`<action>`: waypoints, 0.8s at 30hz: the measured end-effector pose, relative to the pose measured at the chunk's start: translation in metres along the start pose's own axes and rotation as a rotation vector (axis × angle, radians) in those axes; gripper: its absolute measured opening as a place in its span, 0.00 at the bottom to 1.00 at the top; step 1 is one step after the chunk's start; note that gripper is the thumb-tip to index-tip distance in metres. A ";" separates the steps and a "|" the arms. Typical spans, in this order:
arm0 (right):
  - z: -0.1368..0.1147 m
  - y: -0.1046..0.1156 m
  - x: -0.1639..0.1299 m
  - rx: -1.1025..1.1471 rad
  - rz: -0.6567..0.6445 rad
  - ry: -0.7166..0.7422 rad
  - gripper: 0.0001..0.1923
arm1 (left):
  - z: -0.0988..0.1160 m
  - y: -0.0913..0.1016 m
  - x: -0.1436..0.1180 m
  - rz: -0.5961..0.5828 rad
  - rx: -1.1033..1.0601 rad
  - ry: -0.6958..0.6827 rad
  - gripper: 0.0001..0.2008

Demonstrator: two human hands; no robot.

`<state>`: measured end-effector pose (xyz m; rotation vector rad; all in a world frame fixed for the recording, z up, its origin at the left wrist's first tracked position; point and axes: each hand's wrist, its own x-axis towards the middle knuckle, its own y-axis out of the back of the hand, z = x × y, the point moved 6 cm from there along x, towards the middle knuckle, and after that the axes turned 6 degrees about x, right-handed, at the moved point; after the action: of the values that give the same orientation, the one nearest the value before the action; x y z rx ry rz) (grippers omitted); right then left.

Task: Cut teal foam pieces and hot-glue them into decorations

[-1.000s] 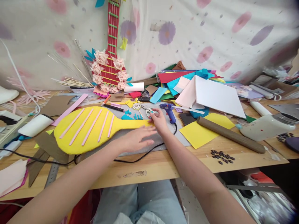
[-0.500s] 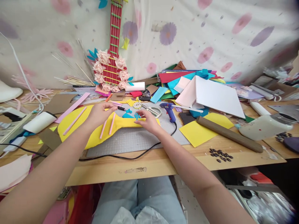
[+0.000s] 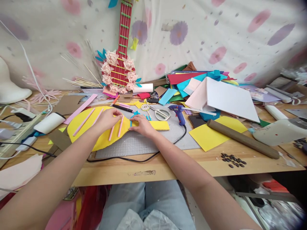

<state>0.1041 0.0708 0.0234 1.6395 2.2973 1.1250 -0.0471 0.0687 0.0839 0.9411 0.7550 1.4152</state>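
Both hands press yellow foam guitar [image 3: 100, 134]; no writing legible.

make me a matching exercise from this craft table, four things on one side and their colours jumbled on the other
Things:
1. guitar-shaped cutout under both hands
2. glue gun
3. strips on the cutout
4. long roll lying on the right

Colours:
A. pink
B. brown
C. yellow
D. blue

Pairs: 1-C, 2-D, 3-A, 4-B
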 end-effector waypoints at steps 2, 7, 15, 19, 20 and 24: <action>0.000 0.001 -0.001 -0.004 0.010 0.002 0.23 | 0.005 -0.003 0.000 -0.020 0.042 -0.017 0.11; -0.002 0.001 0.000 -0.027 0.005 0.020 0.22 | 0.025 -0.020 0.001 -0.128 0.304 -0.018 0.12; -0.002 0.009 -0.003 0.009 -0.002 0.016 0.37 | 0.029 -0.041 0.014 -0.368 0.489 0.148 0.12; 0.004 0.049 -0.008 0.055 0.080 -0.014 0.30 | 0.029 -0.040 0.019 -0.405 0.485 0.147 0.11; 0.009 0.063 -0.012 0.069 0.112 -0.063 0.22 | 0.030 -0.040 0.019 -0.408 0.481 0.142 0.11; 0.037 0.116 -0.039 0.138 0.094 -0.328 0.07 | 0.036 -0.037 0.020 -0.401 0.490 0.123 0.10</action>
<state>0.2275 0.0729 0.0552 1.8387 2.1451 0.6621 0.0031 0.0885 0.0697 1.0038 1.3413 0.9547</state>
